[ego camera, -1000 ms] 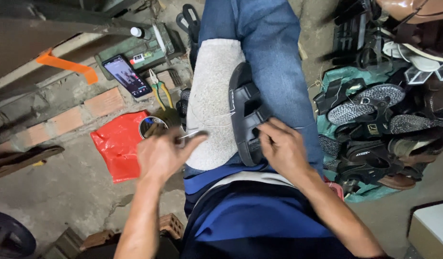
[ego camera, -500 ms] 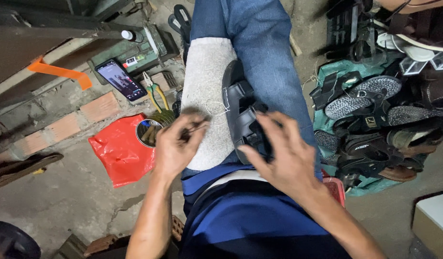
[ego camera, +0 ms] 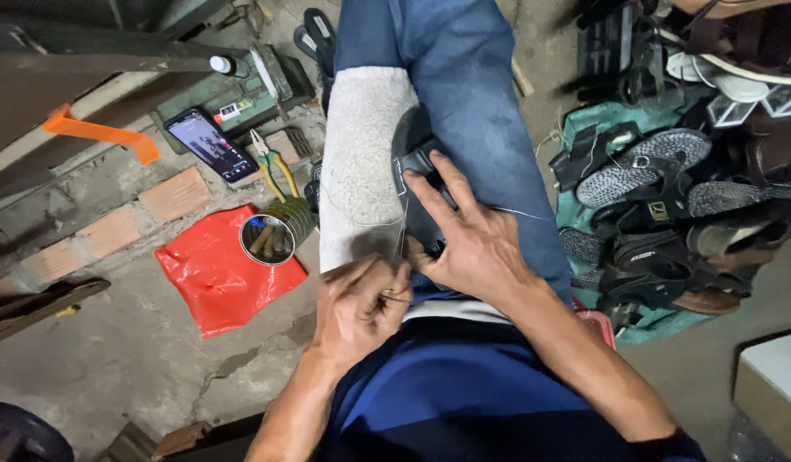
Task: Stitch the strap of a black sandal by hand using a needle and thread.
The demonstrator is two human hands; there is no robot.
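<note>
Head view: the right hand (ego camera: 472, 244) lies spread, fingers pressing a black sandal (ego camera: 417, 184) on the grey cloth (ego camera: 361, 162) over the lap. The left hand (ego camera: 361, 304), curled closed, pinches a thread (ego camera: 401, 231) just beside the sandal.

We have one view only, from a camera on the person's head, looking steeply down and close onto the lap, both hands near frame centre, floor on the left, shoes on the right
</note>
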